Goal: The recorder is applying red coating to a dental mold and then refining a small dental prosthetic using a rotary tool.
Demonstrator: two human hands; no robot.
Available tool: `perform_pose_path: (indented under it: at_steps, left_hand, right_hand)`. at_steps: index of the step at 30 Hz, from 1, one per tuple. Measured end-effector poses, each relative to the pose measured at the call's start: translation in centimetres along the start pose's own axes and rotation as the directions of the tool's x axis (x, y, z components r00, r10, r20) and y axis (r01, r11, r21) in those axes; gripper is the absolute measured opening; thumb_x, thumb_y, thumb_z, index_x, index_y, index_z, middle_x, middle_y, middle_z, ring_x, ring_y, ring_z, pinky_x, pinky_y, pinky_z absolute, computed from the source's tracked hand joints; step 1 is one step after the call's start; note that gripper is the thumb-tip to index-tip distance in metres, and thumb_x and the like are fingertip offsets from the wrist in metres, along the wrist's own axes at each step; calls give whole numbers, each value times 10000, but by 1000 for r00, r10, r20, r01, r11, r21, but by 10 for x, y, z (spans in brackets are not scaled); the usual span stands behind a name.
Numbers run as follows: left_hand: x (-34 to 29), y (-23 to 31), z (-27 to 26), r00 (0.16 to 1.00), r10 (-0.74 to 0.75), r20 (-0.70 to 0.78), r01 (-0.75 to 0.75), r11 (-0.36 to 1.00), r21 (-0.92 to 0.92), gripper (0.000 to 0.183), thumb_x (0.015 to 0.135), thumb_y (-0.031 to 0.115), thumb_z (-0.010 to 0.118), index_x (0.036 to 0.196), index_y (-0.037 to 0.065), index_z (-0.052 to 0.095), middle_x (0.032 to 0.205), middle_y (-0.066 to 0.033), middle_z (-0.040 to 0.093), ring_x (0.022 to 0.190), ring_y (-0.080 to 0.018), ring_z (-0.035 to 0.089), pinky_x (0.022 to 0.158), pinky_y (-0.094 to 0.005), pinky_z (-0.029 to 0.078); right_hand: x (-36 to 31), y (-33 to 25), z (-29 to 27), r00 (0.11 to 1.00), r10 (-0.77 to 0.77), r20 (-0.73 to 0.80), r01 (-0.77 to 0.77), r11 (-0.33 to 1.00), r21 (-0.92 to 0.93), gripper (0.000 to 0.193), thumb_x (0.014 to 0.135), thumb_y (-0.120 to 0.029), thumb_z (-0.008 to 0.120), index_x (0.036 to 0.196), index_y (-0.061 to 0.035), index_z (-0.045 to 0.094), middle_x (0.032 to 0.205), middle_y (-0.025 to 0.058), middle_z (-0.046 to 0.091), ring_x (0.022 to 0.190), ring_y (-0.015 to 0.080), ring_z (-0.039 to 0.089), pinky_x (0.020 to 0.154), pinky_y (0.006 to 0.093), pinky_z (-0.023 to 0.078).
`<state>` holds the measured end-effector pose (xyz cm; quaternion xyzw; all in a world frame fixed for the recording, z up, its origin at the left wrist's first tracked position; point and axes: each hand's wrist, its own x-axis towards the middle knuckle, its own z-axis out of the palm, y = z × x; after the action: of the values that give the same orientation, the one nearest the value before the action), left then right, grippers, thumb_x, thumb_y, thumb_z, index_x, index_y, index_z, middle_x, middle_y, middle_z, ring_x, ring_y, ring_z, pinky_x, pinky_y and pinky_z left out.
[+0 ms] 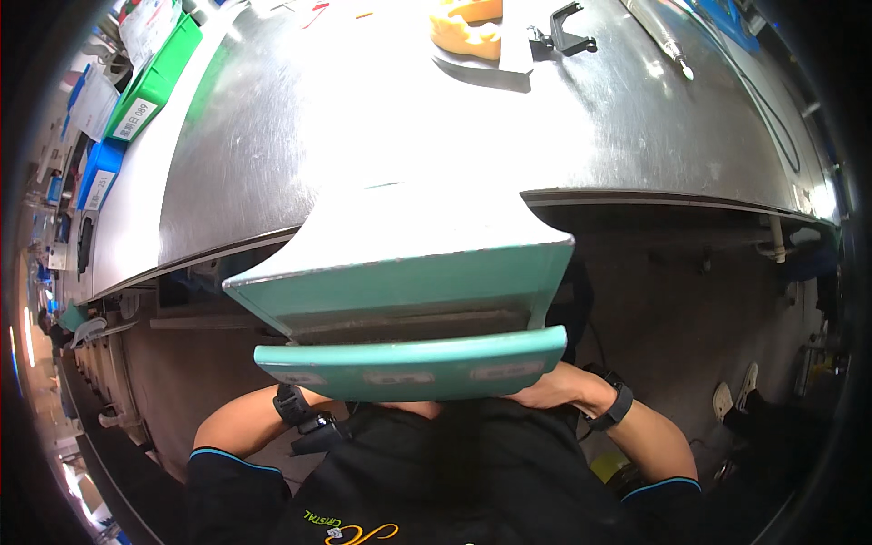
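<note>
A teal box-like unit [413, 283] with a pale top juts from the table's front edge toward me. Its curved teal front panel [413, 363] carries several faint labels, and a dark slot runs behind that panel. My right hand [549, 389] is at the panel's right end, its back showing and its fingers out of sight. Most of my left hand [318, 398] lies hidden under the panel's left end. A strip of skin shows below the panel's middle, but I cannot tell whose fingers it is. Whether either hand grips the panel is hidden.
On the metal worktable [241, 154] at the far side lie a yellowish dental model [468, 38] on a grey base, a black hinged articulator [568, 36] and a silver handpiece [661, 41]. A green bin [159, 77] and a blue bin [102, 168] stand left. A cable [767, 113] runs at right.
</note>
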<state>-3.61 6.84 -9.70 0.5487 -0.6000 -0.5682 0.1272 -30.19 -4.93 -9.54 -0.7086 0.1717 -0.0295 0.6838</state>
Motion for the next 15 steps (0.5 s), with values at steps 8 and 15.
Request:
perform_pose_path:
  at_steps: [8,15]
  left_hand:
    - [-37,-5,-25,989,20,144,-7,996,-90,545,869,367,626,1297,49,514,1280,-109,556,1168,-221,548,1014,-376,437]
    - [-42,-5,-25,985,16,171,5,992,-123,543,941,367,513,1379,57,426,1374,-108,479,1245,-232,493,1082,-379,378]
  right_hand:
    - [-20,4,-18,999,31,41,-32,999,43,434,969,-409,592,777,-21,571,647,78,464,640,156,419,601,341,368]
    - [-18,19,-15,999,40,9,-40,998,45,393,966,-378,604,808,-19,615,672,104,533,648,185,479,622,351,398]
